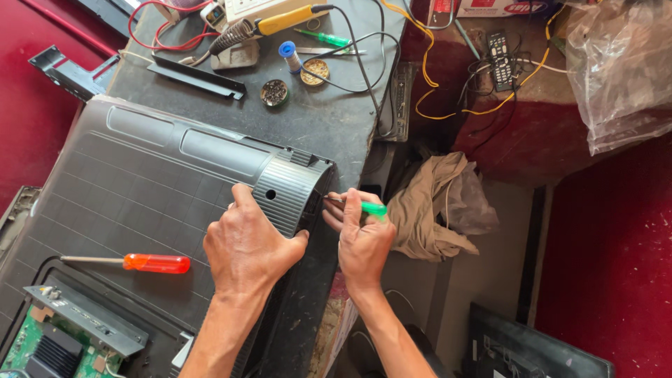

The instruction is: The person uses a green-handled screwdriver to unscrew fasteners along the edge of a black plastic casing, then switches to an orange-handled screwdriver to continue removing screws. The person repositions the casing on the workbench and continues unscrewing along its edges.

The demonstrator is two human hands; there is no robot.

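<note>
A dark tabletop point(329, 126) carries a grey television back cover point(140, 189), a soldering iron point(273, 22), a solder spool point(288, 54) and two small round tins point(274, 92).

- The tip of the green-handled screwdriver point(357, 205) is hidden behind the ribbed edge of the grey television back cover point(140, 182).
- The right hand point(364, 241) covers most of its handle.
- The green circuit board point(49, 350) is cut off by the bottom left corner.
- The clear plastic bag point(619, 70) runs past the right edge.
- The remote control's point(498, 59) buttons are too small to tell apart.
</note>
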